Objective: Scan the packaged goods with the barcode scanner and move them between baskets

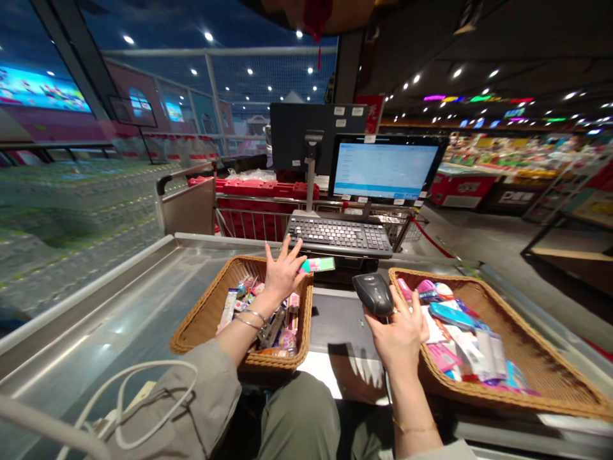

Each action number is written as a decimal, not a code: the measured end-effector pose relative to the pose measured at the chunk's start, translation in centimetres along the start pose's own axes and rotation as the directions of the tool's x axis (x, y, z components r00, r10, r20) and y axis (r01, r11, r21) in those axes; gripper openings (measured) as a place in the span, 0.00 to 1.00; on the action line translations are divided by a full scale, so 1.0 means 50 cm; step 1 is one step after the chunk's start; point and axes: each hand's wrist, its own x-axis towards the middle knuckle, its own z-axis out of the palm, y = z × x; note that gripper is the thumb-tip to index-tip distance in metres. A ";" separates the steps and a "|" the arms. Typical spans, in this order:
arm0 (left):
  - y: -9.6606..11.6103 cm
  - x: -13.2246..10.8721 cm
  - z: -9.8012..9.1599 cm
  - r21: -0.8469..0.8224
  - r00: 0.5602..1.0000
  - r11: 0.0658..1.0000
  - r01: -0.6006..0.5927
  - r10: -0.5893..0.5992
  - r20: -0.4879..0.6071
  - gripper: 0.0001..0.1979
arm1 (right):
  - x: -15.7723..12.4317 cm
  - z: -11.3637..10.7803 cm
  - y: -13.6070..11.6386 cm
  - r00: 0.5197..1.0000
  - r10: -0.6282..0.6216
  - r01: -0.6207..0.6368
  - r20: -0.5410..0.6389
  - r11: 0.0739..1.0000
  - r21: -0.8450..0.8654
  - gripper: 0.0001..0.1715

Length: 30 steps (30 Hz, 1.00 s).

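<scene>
My left hand [283, 271] is raised over the left wicker basket [201, 319], fingers spread upward, with a small green and pink packet [318, 264] pinched at its thumb side. My right hand [400, 329] grips a black handheld barcode scanner [373, 294], whose head points toward the packet. The left basket holds several small packaged items [249, 297]. The right wicker basket [541, 367] holds several pink, blue and white packets [454, 332]. Both baskets sit on a steel checkout counter [129, 319].
A black keyboard [341, 235] and a lit monitor [384, 169] stand behind the baskets, with a second screen's back [313, 134] to the left. Red baskets sit in a cart [258, 198] beyond. A white cable [138, 396] loops at the near left. Shop aisles lie to the right.
</scene>
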 end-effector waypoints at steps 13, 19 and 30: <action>0.076 0.034 0.018 -0.052 0.999 0.999 0.004 -0.006 -0.041 0.14 | 0.003 -0.017 0.002 0.997 -0.064 0.065 0.040 0.997 -0.040 0.15; 0.090 0.037 0.028 -0.047 0.999 0.999 0.009 -0.011 -0.041 0.14 | 0.004 -0.024 0.001 0.995 -0.072 0.075 0.065 0.996 -0.048 0.15; 0.109 0.040 0.041 -0.059 0.999 0.998 0.006 -0.008 -0.034 0.17 | 0.005 -0.034 -0.009 0.988 -0.101 0.107 0.118 0.994 -0.039 0.11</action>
